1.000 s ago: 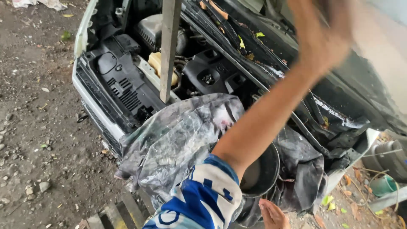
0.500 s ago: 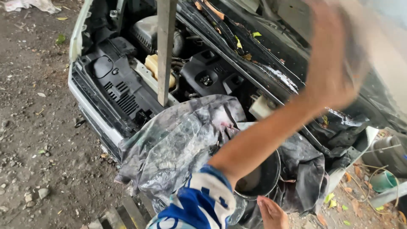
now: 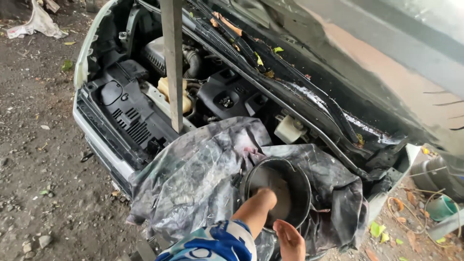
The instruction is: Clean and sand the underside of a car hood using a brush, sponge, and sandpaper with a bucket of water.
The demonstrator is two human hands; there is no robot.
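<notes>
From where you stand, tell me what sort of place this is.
Probably an informal outdoor car-repair spot. A car's open engine bay stands on bare gravel ground, its front partly draped in stained plastic sheeting, and the right hand reaches into a black bucket resting there, the left hand beside it.

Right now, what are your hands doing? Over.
Left hand down inside black bucket. Right hand open by its rim. Bucket sits on plastic sheet over engine bay.
</notes>
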